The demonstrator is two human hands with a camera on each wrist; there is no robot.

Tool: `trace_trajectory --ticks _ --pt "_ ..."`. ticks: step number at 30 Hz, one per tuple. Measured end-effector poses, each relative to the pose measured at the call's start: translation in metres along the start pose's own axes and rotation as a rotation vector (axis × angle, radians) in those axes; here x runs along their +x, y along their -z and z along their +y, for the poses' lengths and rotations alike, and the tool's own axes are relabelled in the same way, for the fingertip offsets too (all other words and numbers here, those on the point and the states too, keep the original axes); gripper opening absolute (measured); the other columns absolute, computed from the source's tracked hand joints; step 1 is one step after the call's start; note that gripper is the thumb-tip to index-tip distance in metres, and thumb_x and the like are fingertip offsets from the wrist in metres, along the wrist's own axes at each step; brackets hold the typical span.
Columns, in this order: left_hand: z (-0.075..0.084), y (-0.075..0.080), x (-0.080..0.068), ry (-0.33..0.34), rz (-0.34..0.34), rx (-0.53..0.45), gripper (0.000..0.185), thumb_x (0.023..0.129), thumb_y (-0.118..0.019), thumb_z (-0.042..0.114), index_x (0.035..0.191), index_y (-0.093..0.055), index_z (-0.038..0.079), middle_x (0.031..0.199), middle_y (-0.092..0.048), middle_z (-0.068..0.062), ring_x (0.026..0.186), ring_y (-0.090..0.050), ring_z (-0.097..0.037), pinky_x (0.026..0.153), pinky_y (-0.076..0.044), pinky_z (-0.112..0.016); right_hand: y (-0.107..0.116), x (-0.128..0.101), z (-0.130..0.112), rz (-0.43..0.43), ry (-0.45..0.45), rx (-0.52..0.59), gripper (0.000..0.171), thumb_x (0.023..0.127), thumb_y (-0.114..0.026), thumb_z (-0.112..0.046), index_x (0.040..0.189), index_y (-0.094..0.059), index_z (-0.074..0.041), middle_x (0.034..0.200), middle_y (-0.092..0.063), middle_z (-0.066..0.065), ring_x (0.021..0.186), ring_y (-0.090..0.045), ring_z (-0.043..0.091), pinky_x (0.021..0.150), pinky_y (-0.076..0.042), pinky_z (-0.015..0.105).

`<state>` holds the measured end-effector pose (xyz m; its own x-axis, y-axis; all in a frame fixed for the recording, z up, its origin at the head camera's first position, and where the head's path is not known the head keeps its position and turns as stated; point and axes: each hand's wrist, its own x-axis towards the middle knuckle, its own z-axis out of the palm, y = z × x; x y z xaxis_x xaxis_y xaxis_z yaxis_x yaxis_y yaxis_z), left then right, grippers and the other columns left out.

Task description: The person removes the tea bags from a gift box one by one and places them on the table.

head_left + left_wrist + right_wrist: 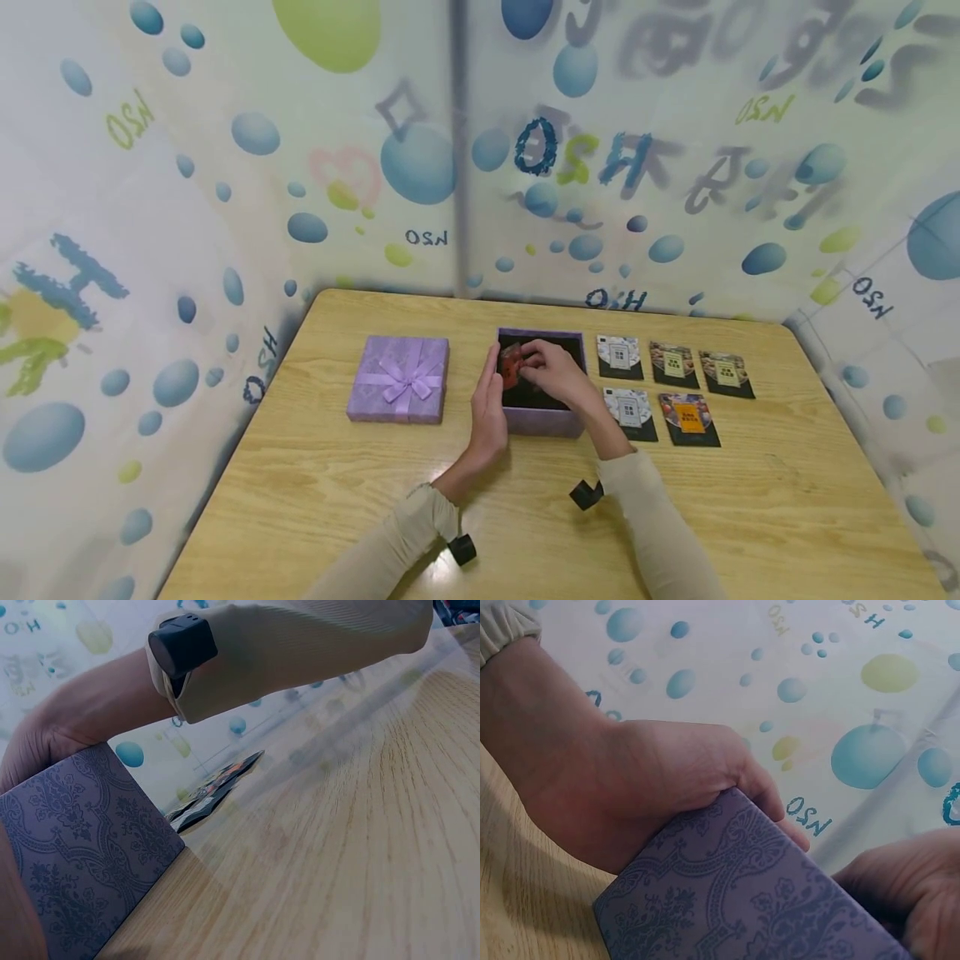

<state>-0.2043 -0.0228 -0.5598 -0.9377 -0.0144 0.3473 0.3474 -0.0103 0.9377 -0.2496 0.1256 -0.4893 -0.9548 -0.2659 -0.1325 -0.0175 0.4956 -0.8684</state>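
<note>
An uncovered purple box (543, 422) with a dark interior stands near the middle of the table. My left hand (489, 417) lies along its left wall, fingers extended and touching the side. Reaching over the box, my right hand (558, 371) pinches a small red packet (511, 367) inside, by the left wall. The right wrist view shows the left hand (637, 787) against the patterned box wall (727, 892), with part of the right hand (922, 892) at the lower right. In the left wrist view, the box (97, 840) hides the right fingers and the packet.
Left of the box lies its purple lid (401, 383) with a ribbon bow. To the right, several flat packets lie in two rows, among them an orange-labelled one (690, 419) and a white-labelled one (619, 357). A printed curtain (480, 233) hangs behind the table (300, 492).
</note>
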Motion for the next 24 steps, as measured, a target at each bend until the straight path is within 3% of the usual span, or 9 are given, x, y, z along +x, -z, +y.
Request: trace_trajectory --ticks 6,12,18,24 --pt "-0.002 0.0 0.0 0.003 -0.006 -0.008 0.051 0.115 -0.027 0.012 0.165 -0.03 0.008 0.17 -0.028 -0.013 0.158 -0.021 -0.024 0.126 -0.018 -0.031 0.003 -0.004 -0.001 0.019 0.036 0.065 0.035 0.103 -0.059 -0.004 0.137 -0.056 0.006 0.117 -0.071 0.025 0.091 -0.07 0.03 0.075 -0.059 0.036" --pt "-0.001 0.0 0.0 0.001 -0.004 0.011 0.05 0.115 -0.027 0.014 0.165 -0.029 0.007 0.17 -0.028 -0.014 0.158 -0.022 -0.023 0.127 -0.019 -0.039 0.008 -0.009 -0.004 0.027 0.031 0.11 0.037 0.105 -0.058 -0.008 0.14 -0.055 0.003 0.12 -0.07 0.024 0.102 -0.067 0.041 0.081 -0.058 0.049" --pt "0.001 0.0 0.001 -0.001 0.002 0.022 0.051 0.115 -0.027 0.014 0.165 -0.029 0.007 0.17 -0.029 -0.015 0.158 -0.023 -0.024 0.127 -0.019 -0.039 0.016 -0.014 -0.008 0.051 0.031 0.133 0.04 0.106 -0.058 -0.01 0.144 -0.053 0.002 0.123 -0.07 0.024 0.101 -0.068 0.033 0.076 -0.055 0.035" --pt "0.001 0.0 0.001 0.013 -0.007 0.002 0.051 0.115 -0.027 0.016 0.165 -0.029 0.008 0.17 -0.026 -0.019 0.158 -0.021 -0.023 0.128 -0.018 -0.039 0.024 -0.022 -0.007 0.055 0.032 0.148 0.043 0.107 -0.057 -0.011 0.147 -0.05 0.003 0.126 -0.067 0.026 0.106 -0.068 0.033 0.076 -0.055 0.034"
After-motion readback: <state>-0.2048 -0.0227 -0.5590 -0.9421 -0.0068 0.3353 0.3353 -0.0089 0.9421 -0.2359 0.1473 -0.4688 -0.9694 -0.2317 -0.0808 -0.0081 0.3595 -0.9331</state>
